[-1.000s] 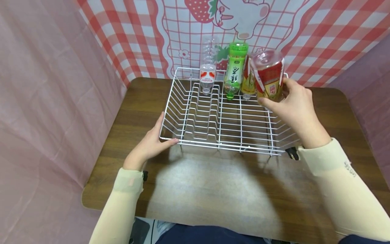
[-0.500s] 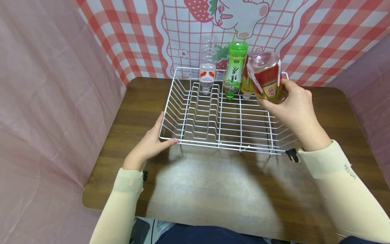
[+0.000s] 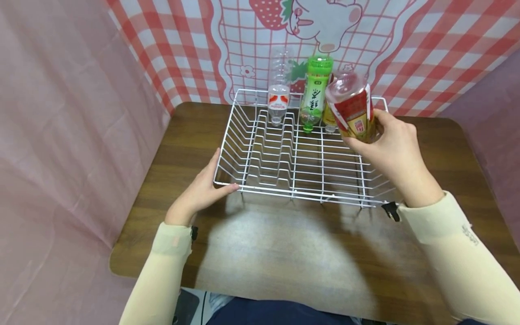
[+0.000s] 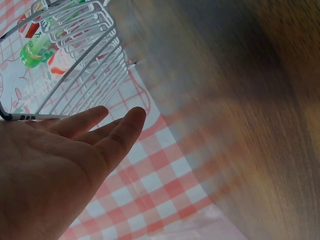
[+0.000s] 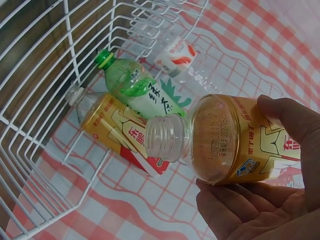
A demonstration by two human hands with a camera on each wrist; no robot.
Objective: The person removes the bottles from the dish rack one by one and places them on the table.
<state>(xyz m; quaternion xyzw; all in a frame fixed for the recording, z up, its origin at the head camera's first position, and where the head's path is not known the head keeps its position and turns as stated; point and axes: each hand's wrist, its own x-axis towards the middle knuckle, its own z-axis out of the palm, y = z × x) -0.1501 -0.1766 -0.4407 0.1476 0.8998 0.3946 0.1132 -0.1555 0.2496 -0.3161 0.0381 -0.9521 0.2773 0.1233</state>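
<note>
My right hand [image 3: 400,153] grips an empty clear bottle [image 3: 353,108] with a red and gold label, neck down, above the right rear of a white wire dish rack [image 3: 300,194]. In the right wrist view its uncapped neck points left. My left hand [image 3: 199,192] touches the rack's front left corner, thumb along the front rim and fingers fairly straight on the left side. Inside the rack's back, several bottles stand neck down: a clear one [image 3: 278,101] with a white and red label, a green tea bottle [image 3: 313,97], and a gold-labelled bottle [image 5: 112,122] partly hidden in the head view.
The rack stands on a brown wooden table [image 3: 162,167] with rounded corners. A red checked cloth [image 3: 183,49] with a strawberry print hangs behind it. Pink curtains [image 3: 61,135] flank the left and right sides.
My right hand has moved slightly left and downward with the bottle, which covers more of the gold-labelled bottle behind. My left hand keeps its place at the rack corner.
</note>
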